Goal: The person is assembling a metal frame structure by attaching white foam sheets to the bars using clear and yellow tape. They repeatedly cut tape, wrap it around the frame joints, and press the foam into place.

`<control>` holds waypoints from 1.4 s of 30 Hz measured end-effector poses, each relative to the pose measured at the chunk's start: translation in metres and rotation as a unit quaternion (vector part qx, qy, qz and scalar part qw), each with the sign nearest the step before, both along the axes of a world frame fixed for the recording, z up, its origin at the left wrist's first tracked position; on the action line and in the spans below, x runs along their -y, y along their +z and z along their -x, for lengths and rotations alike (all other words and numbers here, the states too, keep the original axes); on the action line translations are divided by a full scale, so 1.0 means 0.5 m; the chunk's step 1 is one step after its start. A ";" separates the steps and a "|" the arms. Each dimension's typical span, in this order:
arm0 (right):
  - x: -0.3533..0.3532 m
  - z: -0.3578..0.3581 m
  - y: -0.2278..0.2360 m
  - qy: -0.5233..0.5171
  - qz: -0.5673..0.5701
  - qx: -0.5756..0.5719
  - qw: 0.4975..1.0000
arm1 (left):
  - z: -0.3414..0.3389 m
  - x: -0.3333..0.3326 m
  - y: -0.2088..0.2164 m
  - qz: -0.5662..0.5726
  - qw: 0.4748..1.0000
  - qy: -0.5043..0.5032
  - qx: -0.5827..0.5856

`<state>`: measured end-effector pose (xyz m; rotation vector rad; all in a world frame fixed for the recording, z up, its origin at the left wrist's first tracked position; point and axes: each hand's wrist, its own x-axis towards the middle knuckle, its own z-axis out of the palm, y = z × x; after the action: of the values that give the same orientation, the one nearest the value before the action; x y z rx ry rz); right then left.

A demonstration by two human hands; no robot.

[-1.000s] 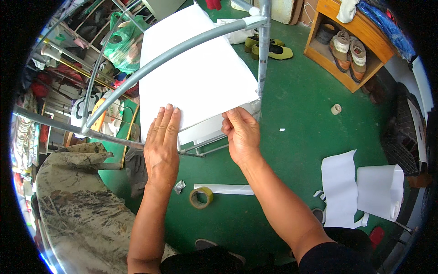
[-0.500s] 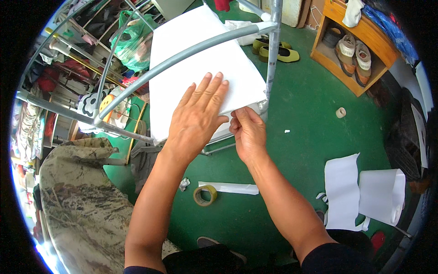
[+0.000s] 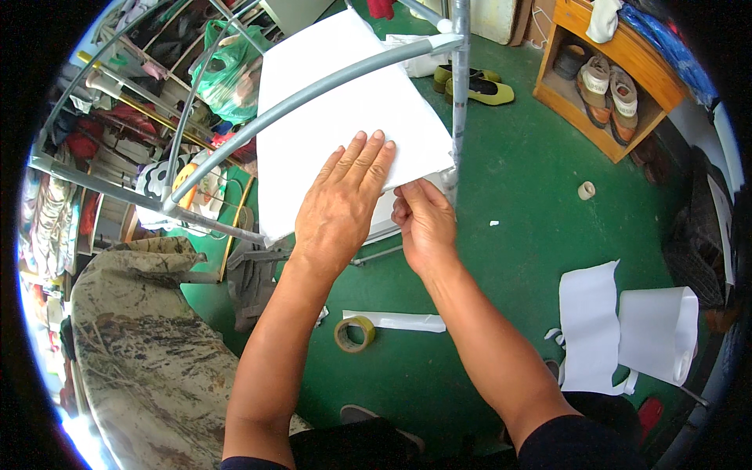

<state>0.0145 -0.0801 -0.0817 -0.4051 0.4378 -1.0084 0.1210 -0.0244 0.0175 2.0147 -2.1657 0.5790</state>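
A white sheet [image 3: 345, 94] covers a flat panel set inside a grey metal tube frame [image 3: 313, 92]. Flat on the sheet's near part lies my left hand [image 3: 341, 196], its fingers stretched out close together. At the sheet's near right edge, my right hand [image 3: 427, 219] has its thumb and fingers closed on the edge, partly beneath it. The fingertips under the sheet are hidden. One frame tube arches over the sheet beyond my hands. Below the panel's near edge, another white layer [image 3: 384, 215] shows.
On the green floor lie a tape roll [image 3: 354, 334], a white strip [image 3: 399, 321], cut white sheets [image 3: 589, 329] and a small roll [image 3: 586, 190]. A camouflage cloth [image 3: 149, 329] drapes at left. Shoes stand in a wooden cabinet [image 3: 583, 137] at right; a green bag [image 3: 231, 74] sits far left.
My left hand has shifted slightly right and nearer over the sheet. The right hand keeps its place at the edge. The view has moved a little.
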 end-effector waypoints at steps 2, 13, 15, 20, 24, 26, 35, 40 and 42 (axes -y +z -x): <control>0.000 -0.002 0.003 0.000 -0.005 0.003 1.000 | -0.002 0.003 -0.003 0.007 1.000 0.000 0.010; 0.002 0.003 -0.012 0.007 -0.011 0.000 1.000 | 0.075 0.071 0.036 0.015 0.996 -0.064 -0.057; 0.003 0.007 -0.009 0.015 -0.034 -0.010 0.999 | 0.082 0.086 0.017 0.011 0.998 -0.054 -0.037; 0.010 0.036 -0.021 0.048 0.010 -0.025 0.998 | 0.087 0.090 0.008 0.010 0.999 -0.037 -0.038; 0.018 0.065 -0.020 0.022 -0.013 0.014 1.000 | 0.092 0.089 0.009 0.005 0.999 -0.030 -0.030; 0.014 0.080 -0.015 0.021 -0.020 0.051 0.998 | 0.095 0.090 0.011 0.009 0.999 -0.024 -0.026; 0.020 0.070 -0.006 -0.046 -0.018 0.028 0.998 | 0.097 0.087 0.016 0.003 0.999 -0.025 -0.030; 0.023 0.068 -0.006 -0.068 -0.031 0.013 0.997 | 0.105 0.093 0.020 0.006 0.997 -0.010 -0.081; 0.023 0.068 -0.006 -0.070 -0.034 0.018 0.997 | 0.110 0.099 0.018 0.010 0.994 0.003 -0.109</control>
<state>-0.0196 -0.0914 -0.0847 -0.2979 0.4712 -1.1308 0.0661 -0.0739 0.0265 1.9730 -2.0191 0.3607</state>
